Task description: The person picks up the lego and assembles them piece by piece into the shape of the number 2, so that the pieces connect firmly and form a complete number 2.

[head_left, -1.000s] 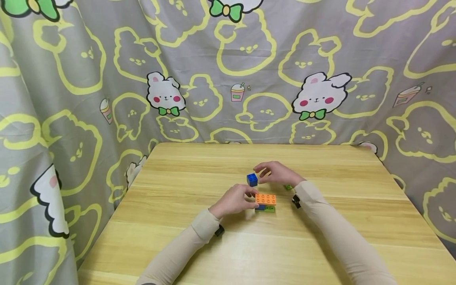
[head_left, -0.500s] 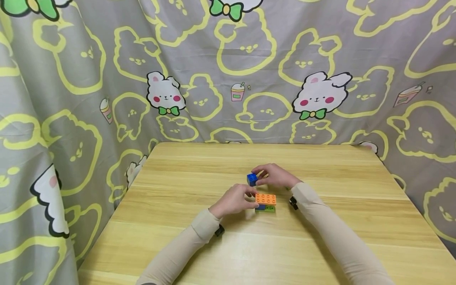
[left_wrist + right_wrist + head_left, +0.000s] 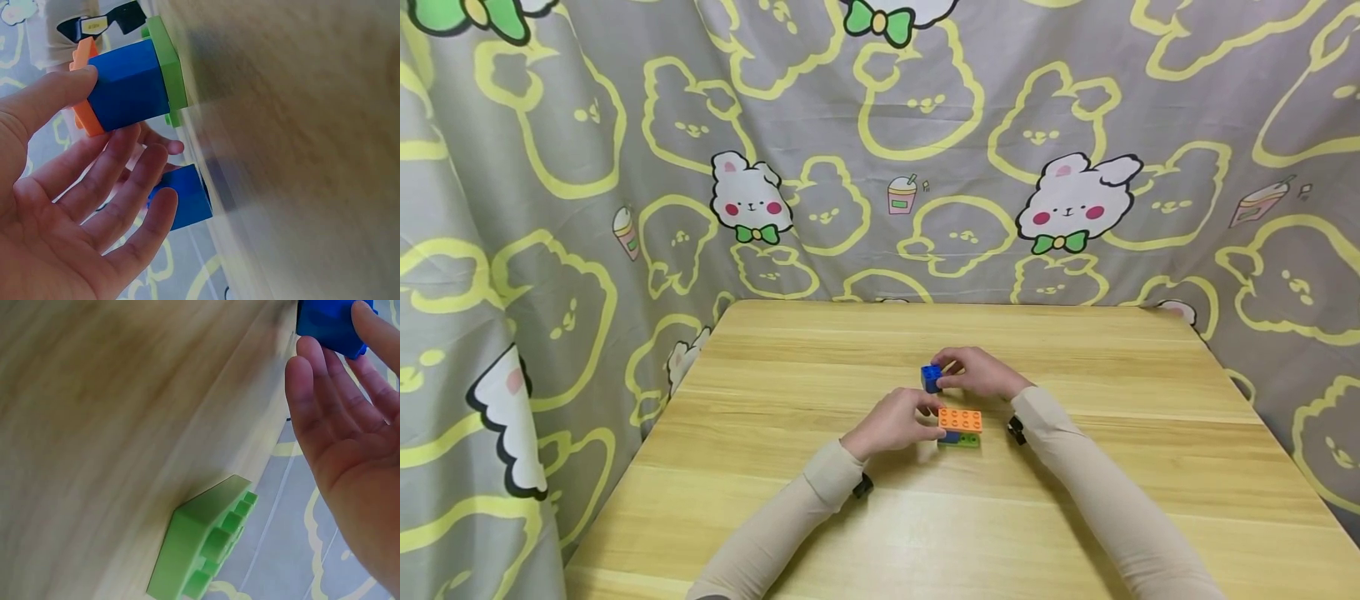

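I have the left hand [image 3: 895, 421] pinching the left end of a small stack, thumb along the upper edge and fingertips on the far side. The stack sits on the surface [image 3: 955, 533]: orange plate [image 3: 960, 419] on top, blue block [image 3: 128, 87] under its left end, green plate [image 3: 167, 65] at the bottom. The orange plate's right end overhangs, with bare green studs below.

Just beyond it, my right hand [image 3: 977, 372] grasps a separate blue cube [image 3: 931, 378] between thumb and fingers; whether the cube is touching the surface or slightly raised, I cannot tell. Its studs face up. A light green brick [image 3: 194, 537] stands studs-up near my right wrist, hidden from the head view.

To do this grip well, I'd want thumb and fingertips squarely on opposite sides of the cube, studs level, and a firm but light left pinch. Pressing the overhang could tip the orange plate, and a low right forearm could knock the green brick.
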`<state>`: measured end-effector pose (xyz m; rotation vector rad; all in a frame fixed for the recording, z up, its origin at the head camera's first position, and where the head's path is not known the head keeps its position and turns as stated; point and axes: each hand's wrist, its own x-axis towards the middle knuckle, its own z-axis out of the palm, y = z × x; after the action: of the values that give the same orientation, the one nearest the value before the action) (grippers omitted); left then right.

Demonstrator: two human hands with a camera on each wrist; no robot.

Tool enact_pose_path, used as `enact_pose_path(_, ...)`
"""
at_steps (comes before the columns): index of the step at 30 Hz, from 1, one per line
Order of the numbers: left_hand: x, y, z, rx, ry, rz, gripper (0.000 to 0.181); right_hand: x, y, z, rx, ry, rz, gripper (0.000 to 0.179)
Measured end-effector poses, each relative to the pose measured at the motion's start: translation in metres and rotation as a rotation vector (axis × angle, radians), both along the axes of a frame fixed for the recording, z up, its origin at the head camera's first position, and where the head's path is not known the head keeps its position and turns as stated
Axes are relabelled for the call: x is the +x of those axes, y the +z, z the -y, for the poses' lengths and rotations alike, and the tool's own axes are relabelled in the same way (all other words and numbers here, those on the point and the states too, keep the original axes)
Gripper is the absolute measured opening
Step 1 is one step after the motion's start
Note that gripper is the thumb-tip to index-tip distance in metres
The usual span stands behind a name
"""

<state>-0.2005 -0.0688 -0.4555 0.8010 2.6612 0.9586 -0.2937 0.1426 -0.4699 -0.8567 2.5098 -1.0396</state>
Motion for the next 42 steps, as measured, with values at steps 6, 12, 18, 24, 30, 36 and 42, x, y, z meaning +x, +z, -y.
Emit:
enact_pose_path(6,-0.001,0.000,0.000,-0.002,-0.002,-0.015,0.034,0.000,-0.001,-0.002,-0.008,-0.010,-0.010,0.031)
enact_pose_path(12,-0.001,0.001,-0.001,0.002,0.003,-0.007,0.034,0.003,0.002,-0.003,-0.003,-0.030,-0.023,0.032)
enact_pose_path(18,-0.002,0.000,-0.001,0.004,0.007,0.002,0.034,0.009,0.008,-0.001,-0.008,-0.032,-0.043,0.033)
enact_pose_path(24,-0.002,0.000,-0.001,-0.006,0.000,-0.009,0.034,0.015,0.012,-0.003,0.001,-0.032,-0.068,0.036)
enact_pose_path(30,-0.002,0.001,-0.001,-0.013,-0.002,-0.008,0.034,0.021,0.016,-0.006,0.002,-0.037,-0.099,0.036)
enact_pose_path(36,-0.001,0.000,-0.001,-0.005,-0.005,-0.006,0.032,0.027,0.019,-0.009,0.010,-0.059,-0.120,0.038)
enact_pose_path(42,-0.001,0.000,-0.001,-0.009,-0.003,-0.001,0.032,0.033,0.021,-0.013,0.015,-0.083,-0.120,0.040)
